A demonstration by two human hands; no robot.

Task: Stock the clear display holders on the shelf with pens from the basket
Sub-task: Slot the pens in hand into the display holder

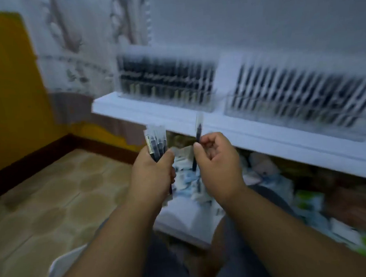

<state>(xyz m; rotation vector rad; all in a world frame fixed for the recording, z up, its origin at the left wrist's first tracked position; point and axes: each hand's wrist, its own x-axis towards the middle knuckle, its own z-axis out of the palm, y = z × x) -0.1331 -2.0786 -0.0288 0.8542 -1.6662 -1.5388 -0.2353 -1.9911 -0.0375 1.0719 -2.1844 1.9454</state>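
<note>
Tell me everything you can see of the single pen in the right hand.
The single pen is slim and dark, in a clear wrapper that sticks up past its tip. It stands nearly upright, pinched near its middle between thumb and fingers of the right hand, in front of the white shelf. Its lower end shows below the hand. Motion blur hides finer detail.

Left hand [153, 171] grips pen bundle [157, 143]; right hand [216, 160] pinches seemingly single pen [198, 133].

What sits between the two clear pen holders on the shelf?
In the head view, the left holder and right holder are split by a bare strip of white shelf and wall; blur hides finer detail.
</note>
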